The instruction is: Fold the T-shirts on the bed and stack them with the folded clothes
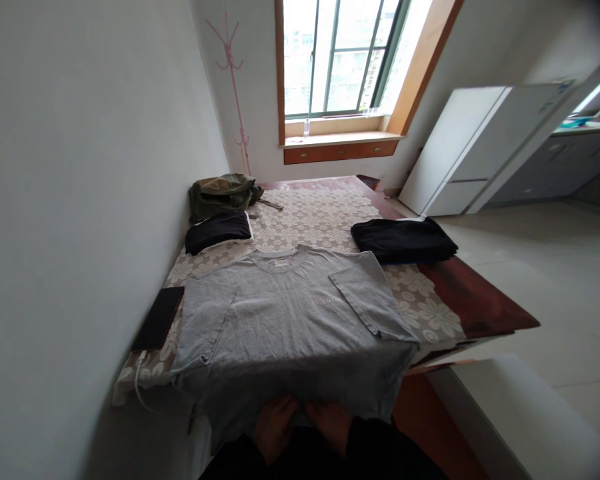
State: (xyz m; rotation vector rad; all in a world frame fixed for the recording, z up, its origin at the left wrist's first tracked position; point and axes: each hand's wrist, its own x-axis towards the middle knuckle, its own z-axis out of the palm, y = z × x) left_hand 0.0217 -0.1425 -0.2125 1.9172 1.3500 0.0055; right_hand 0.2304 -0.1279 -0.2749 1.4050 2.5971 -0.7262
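Note:
A grey T-shirt (290, 313) lies spread flat, front up, on a table covered with a white flower-patterned cloth (320, 220), its hem hanging over the near edge. My left hand (274, 427) and my right hand (333, 423) rest side by side on the shirt's hanging hem at the bottom of the view, fingers curled against the fabric. Whether they pinch the cloth is unclear.
A folded black garment (404, 240) lies at the right of the table, another black folded piece (217, 230) and an olive bag (223, 193) at the far left. A dark tablet (159, 319) sits at the left edge. A white fridge (475, 147) stands right; a wall runs along the left.

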